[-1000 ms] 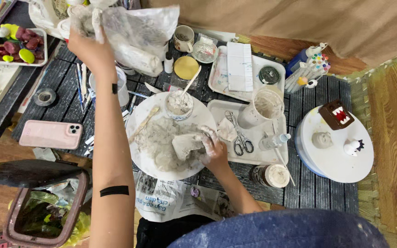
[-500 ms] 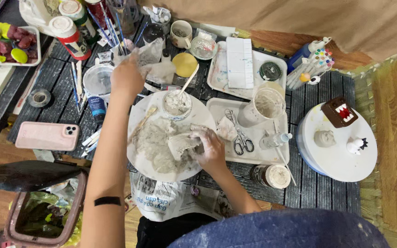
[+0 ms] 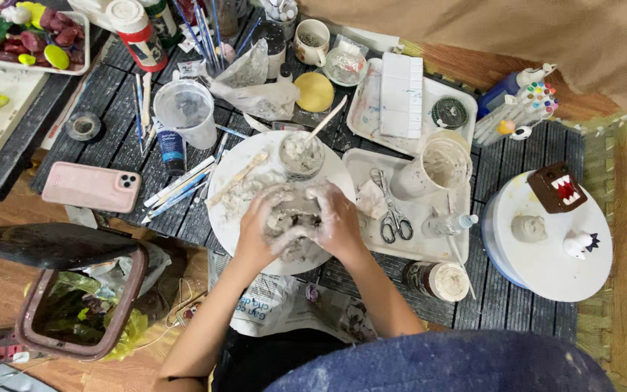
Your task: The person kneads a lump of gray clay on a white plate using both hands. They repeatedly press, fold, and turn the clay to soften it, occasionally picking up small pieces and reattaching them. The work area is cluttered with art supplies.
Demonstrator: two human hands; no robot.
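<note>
On the round white board (image 3: 226, 210), both hands close around a wet grey clay lump (image 3: 293, 218), left hand (image 3: 255, 232) and right hand (image 3: 340, 221) gripping it from each side; it appears still rough and unshaped. Beyond stand a slip cup (image 3: 301, 154) and brushes (image 3: 205, 29).

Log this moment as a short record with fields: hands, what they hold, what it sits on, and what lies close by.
left hand: left hand wrapped round the left side of a grey clay lump
right hand: right hand pressed on the lump's right side, smeared with clay
support: round white board, clay-smeared
behind the lump: small cup of grey slurry with a wooden stick in it
to the right: white tray with scissors
to the left: pink phone, face down
far right: round white stand with small figures
</note>
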